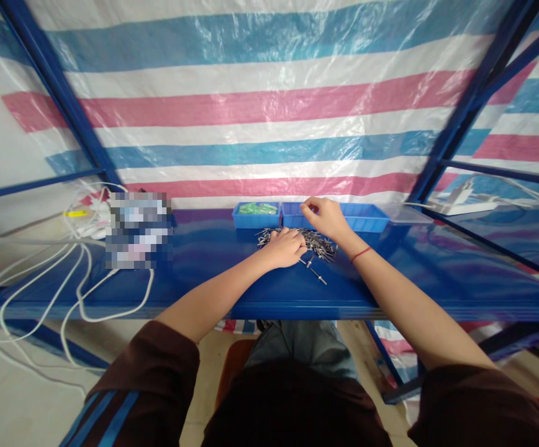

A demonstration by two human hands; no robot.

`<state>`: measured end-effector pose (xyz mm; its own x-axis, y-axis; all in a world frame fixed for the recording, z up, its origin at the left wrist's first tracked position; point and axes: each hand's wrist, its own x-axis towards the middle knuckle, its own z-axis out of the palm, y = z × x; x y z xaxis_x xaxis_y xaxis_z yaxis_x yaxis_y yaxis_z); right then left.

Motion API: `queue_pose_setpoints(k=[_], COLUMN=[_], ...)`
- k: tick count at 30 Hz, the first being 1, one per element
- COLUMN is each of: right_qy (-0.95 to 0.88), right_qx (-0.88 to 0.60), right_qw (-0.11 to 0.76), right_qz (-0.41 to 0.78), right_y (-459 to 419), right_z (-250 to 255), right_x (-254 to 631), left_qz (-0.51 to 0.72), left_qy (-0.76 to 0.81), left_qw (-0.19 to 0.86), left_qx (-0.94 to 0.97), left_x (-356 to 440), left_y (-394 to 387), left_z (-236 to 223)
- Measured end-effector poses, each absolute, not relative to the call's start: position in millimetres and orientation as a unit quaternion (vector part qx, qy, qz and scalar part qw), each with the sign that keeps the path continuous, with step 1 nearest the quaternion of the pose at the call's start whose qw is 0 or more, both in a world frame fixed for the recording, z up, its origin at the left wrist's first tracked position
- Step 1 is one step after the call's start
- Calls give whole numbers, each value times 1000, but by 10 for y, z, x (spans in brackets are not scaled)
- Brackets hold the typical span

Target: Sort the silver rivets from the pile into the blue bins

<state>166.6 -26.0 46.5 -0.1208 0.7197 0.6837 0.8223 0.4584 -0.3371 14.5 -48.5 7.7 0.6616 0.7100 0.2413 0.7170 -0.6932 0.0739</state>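
Where slim, shiny metal rivets [321, 244] heap, the left hand [287, 248] rests. The right hand [328, 218] curls; neither grip is clear.

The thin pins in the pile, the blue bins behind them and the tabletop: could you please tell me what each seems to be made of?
Thin pins: probably bare metal, silvery-grey with small bright glints. Blue bins: likely smooth plastic, judging by their uniform colour and thin walls. Tabletop: perhaps painted metal, glossy; blurred reflections show the sheen but leave the material underneath open.
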Motion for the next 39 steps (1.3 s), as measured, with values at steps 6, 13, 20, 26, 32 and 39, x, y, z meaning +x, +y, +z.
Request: queue_pose_setpoints(k=[6,13,20,26,32,39], right_qy=[-822,-865,-859,-841,-779,-781], right_qx=[-436,-411,-422,-411,-397,-379], right_qw=[366,286,282,335,463,492], right_qz=[-12,35,62,104,150,64], right_y=[-312,-307,-222,-219,-236,-417], right_z=[517,482,409,390,409,511], right_x=[1711,1739,1771,1705,1643,1577], left_qz=[-248,-378,-511,-541,-559,-541], left_qy=[-444,-416,-357,-364,-347,-352], left_qw=[11,-61,-112,-156,-195,-230], left_qx=[-861,-825,-774,-742,-727,-728], left_x=[124,36,27,30,23,25], left_y=[-376,-206,-150,-196,-208,-150], left_z=[85,100,117,171,207,188])
